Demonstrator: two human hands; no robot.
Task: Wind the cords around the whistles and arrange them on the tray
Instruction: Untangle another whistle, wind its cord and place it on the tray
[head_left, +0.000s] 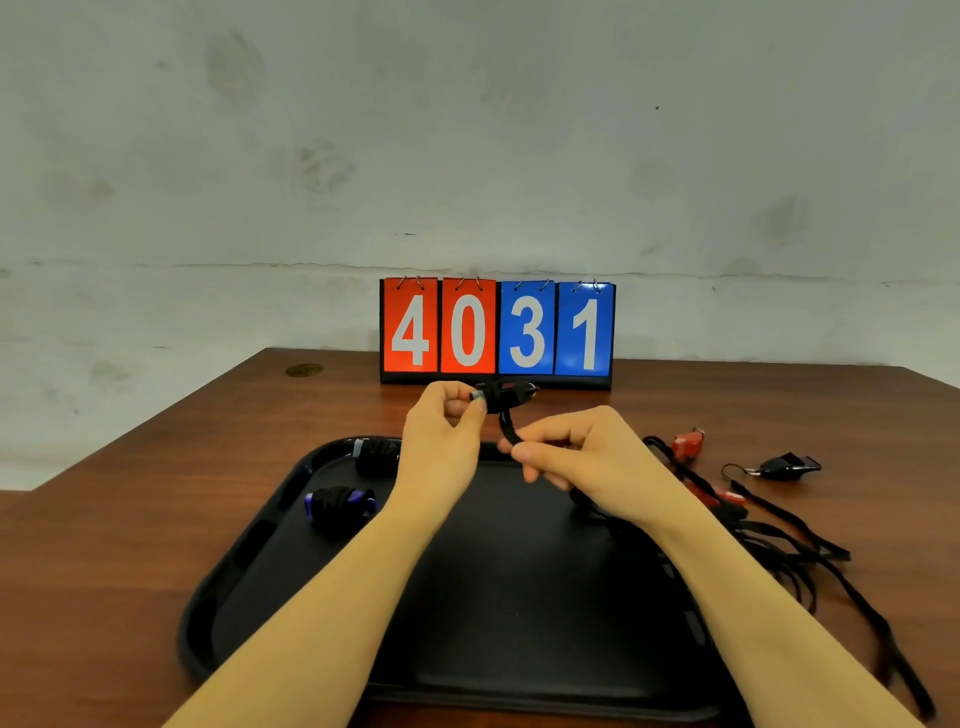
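- Head view: left hand (441, 415) pinches a whistle (501, 396) above the tray (249, 545); right hand (566, 447) grips its cord (508, 428).
- Winding is in hand (two wound whistles lie on the tray).
- Next: another turn, cord kept taut.

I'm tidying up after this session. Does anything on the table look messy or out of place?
Yes: right of the tray, loose black cords lie tangled on the table, with a red whistle and a black whistle still unwound. The two wound whistles on the tray look neat.
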